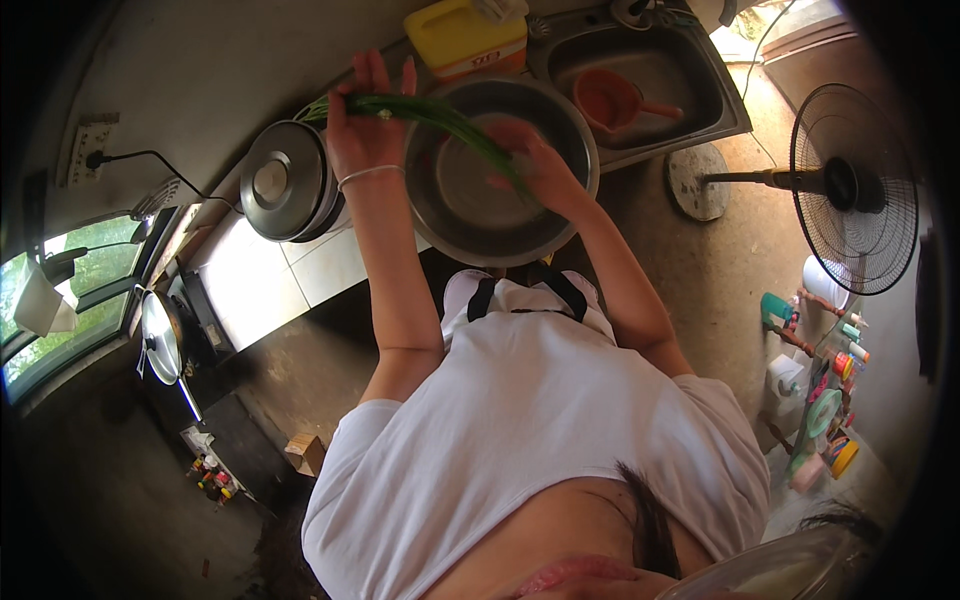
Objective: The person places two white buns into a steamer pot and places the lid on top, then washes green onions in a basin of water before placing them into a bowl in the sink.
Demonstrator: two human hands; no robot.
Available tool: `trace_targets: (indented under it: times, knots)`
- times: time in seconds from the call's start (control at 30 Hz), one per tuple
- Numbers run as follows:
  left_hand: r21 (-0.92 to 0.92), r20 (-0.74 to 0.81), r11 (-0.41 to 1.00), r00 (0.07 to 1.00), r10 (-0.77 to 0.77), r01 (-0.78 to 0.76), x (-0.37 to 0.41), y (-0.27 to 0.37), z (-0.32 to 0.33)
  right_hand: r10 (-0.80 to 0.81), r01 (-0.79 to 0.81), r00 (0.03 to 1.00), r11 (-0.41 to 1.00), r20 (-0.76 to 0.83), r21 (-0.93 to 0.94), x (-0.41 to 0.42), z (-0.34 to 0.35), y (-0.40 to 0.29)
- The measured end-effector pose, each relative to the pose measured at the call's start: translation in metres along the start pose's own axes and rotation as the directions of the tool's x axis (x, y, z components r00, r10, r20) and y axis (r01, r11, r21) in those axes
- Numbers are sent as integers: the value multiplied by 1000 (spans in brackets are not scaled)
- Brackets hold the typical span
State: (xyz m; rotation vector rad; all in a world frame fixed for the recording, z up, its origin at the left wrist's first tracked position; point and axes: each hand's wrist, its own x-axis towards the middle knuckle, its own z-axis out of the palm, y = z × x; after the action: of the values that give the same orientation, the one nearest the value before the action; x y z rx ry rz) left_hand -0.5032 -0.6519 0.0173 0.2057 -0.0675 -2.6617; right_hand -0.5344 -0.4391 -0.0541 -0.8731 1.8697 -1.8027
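A bunch of long green leafy stalks [442,114] stretches above a wide metal basin [480,244]. My left hand [369,124] supports the bunch at its left part, the stalks lying across the palm under the thumb, with several fingers raised. At the drooping right end, my right hand [544,169] is over the basin with its fingers curved beside the stalks; whether it grips them is not clear. Part of the basin's inside is hidden by the stalks and my right hand.
Left of the basin stands a lidded metal pot [289,184]. Behind are a yellow container [450,37] and a steel sink [720,112] with a red dipper [606,101]. An electric fan [844,184] stands at right; a lidded pan [161,337] is far left.
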Motion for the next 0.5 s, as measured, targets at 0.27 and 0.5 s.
trace_targets:
  times: [0.27,0.5]
  knots:
    - [10,0,1000,1000,-28,28,21,41,-42,398,-430,898,714,185,553,6,-1,0]
    - [65,-48,997,999,-25,28,5,32,-48,506,-466,847,553,166,691,6,-21,-23]
